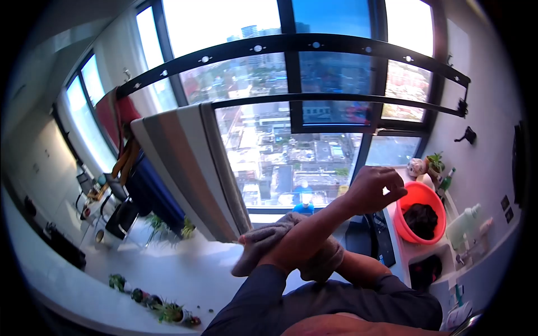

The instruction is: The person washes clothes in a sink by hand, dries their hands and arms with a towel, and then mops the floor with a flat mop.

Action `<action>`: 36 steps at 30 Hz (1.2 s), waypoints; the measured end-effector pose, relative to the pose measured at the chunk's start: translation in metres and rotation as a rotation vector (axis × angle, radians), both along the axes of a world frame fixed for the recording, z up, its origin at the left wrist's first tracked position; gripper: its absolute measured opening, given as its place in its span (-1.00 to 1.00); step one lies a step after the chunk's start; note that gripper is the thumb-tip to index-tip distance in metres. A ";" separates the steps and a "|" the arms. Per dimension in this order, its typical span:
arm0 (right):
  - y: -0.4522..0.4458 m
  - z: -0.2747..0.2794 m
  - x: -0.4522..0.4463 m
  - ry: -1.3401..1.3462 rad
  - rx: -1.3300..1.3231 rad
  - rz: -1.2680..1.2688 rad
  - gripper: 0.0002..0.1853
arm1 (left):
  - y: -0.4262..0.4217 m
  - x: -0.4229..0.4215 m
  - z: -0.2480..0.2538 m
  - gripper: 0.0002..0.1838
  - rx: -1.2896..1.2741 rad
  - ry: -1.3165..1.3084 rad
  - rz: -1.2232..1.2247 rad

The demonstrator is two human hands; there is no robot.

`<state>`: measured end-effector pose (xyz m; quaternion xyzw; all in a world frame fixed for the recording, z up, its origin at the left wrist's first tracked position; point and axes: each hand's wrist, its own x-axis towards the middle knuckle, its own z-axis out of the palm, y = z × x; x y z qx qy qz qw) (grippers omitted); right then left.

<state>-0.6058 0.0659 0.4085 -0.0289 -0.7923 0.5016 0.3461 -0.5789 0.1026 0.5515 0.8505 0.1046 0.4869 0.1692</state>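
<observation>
The grey cloth (262, 246) appears soft, light; best gripped by bunched folds. The left hand (376, 189) curls loosely, empty; the right hand's grasp, hidden, cannot be determined.

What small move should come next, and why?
Probably slide the grey cloth along the left forearm toward the left hand: the cloth shows on both sides of that forearm near the sleeve, while the wrist is uncovered and the hand looks empty.

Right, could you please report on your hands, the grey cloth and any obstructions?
Left hand loosely curled, nothing seen in it. Right hand mostly hidden by grey cloth. Cloth against left forearm. Striped fabric hangs nearby, apparently blocking neither hand.
</observation>
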 end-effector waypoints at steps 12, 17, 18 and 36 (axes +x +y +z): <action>0.015 0.015 0.044 -0.014 0.111 -0.099 -0.54 | -0.039 -0.046 -0.068 -0.78 0.452 0.039 0.258; 0.026 -0.015 0.068 0.209 -0.496 -0.056 -0.54 | -0.041 -0.050 -0.106 -0.62 0.220 0.212 0.275; 0.027 -0.019 0.077 0.292 -0.633 -0.034 -0.54 | -0.046 -0.048 -0.108 -0.62 0.221 0.219 0.296; -0.016 -0.071 0.020 0.101 0.392 -0.144 -0.83 | 0.067 -0.125 -0.385 -0.74 -1.634 0.088 0.848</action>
